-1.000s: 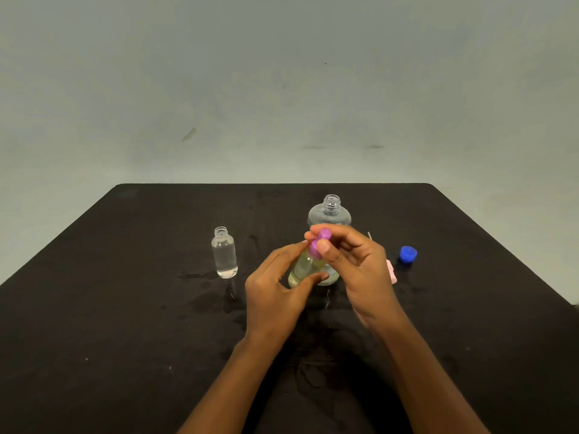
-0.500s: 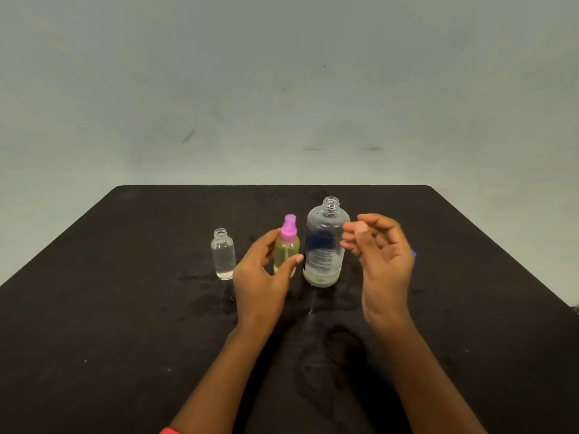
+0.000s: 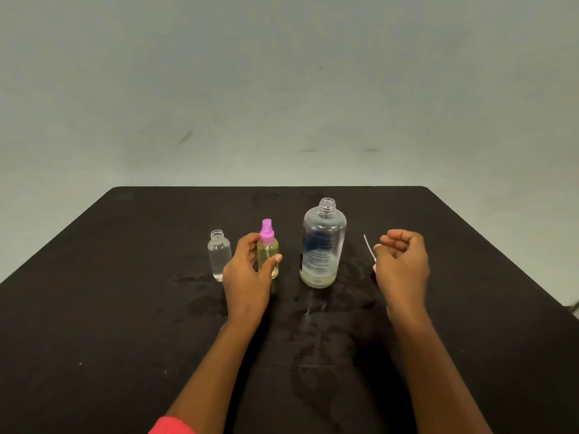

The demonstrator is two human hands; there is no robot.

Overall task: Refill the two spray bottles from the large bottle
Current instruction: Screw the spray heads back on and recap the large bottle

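My left hand [image 3: 247, 277] wraps thumb and fingers round the yellow spray bottle [image 3: 268, 261], which stands upright with its pink top on, about midway across the tabletop [image 3: 125, 308] and nearer the far edge. My right hand [image 3: 402, 264] is curled shut, apparently round the other spray top; only its thin white tube [image 3: 368, 247] pokes out, and I cannot see the head itself.

The small clear bottle [image 3: 219, 255] stands open just left of my left hand. The large bottle [image 3: 322, 245] stands uncapped between my hands.

The large bottle looks nearly empty, so I judge it light and its thin plastic walls squashy. I would grip it round the labelled middle. The tabletop looks wet, so everything may be slippery. The small bottle should tip easily, so I would steady its body low. The tube looks bendy, so I would guide the top by its head.
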